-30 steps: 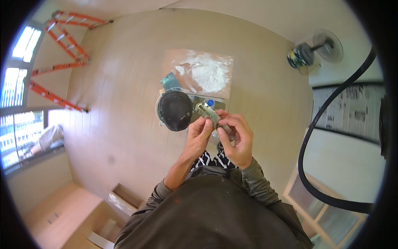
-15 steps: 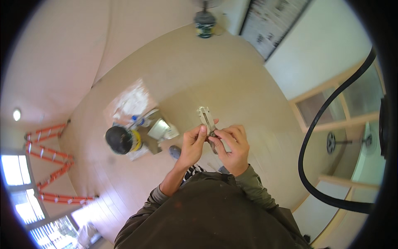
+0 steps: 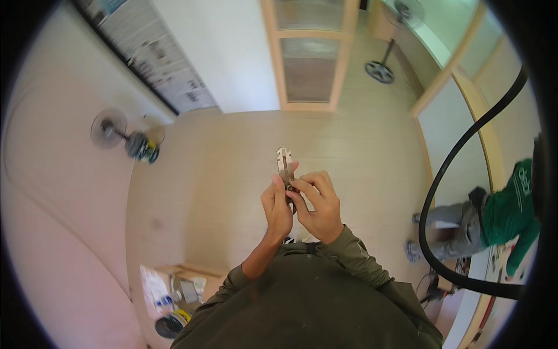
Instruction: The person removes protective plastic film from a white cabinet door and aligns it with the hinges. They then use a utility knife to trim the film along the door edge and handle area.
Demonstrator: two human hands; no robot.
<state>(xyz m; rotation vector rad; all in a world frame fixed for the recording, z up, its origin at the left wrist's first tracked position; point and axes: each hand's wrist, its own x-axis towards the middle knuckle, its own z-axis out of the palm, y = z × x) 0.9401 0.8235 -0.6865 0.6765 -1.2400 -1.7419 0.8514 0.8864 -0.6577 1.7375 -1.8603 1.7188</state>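
In front of my body, a narrow silvery metal piece with a long slot [image 3: 283,160] points away from me, its slotted end showing past my fingers. My left hand [image 3: 277,206] grips it from the left, thumb lying along its near part. The fingertips of my right hand [image 3: 318,203] pinch its near end from the right. What exactly the piece is, I cannot make out; its lower part is partly hidden by my fingers.
A standing fan [image 3: 138,145] is by the left wall, another [image 3: 381,71] at far right. Buckets and materials [image 3: 174,317] lie lower left. A person in a green shirt [image 3: 505,215] bends over a counter at right. A glazed wooden door frame [image 3: 334,70] stands ahead. A black cable [image 3: 427,209] loops nearby.
My view has turned to the right: the orange ladder has left it and the person in green has come in. Both hands still hold the metal piece, the right fingers slightly shifted.
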